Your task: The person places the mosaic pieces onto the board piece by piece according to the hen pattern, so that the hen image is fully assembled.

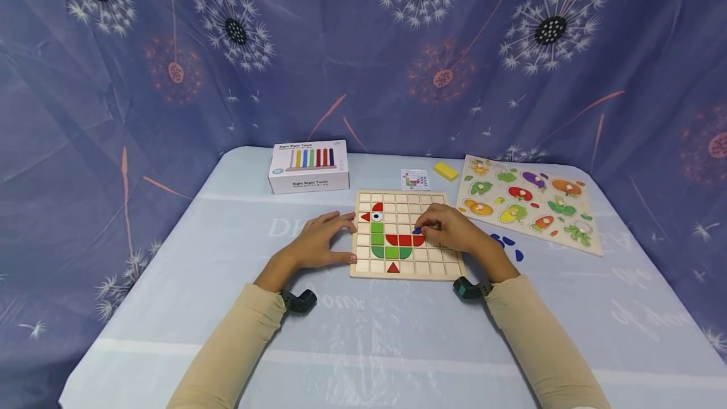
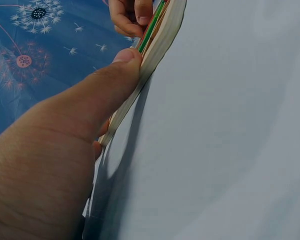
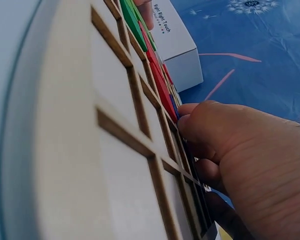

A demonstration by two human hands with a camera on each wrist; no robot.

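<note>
A wooden grid board [image 1: 437, 268] lies on the table. Red, green and white pieces form a bird-like figure in its cells, with an eye piece [image 1: 376, 216] near the top. My left hand [image 1: 318, 242] touches the board's left edge, thumb [image 2: 122, 67] on the rim and fingers spread farther up. Over the board, right of the red pieces [image 1: 402, 240], my right hand [image 1: 451, 227] pinches a small blue piece [image 1: 418, 231] between thumb and fingertips. In the right wrist view that blue piece [image 3: 175, 107] is mostly hidden by the fingers.
Several blue pieces [image 1: 508, 241] lie right of the board. Behind it are a pattern card [image 1: 415, 180], a yellow block [image 1: 445, 171] and a white box [image 1: 309, 167]. A vegetable puzzle board [image 1: 531, 201] lies at the right rear, before a patterned curtain [image 1: 341, 49].
</note>
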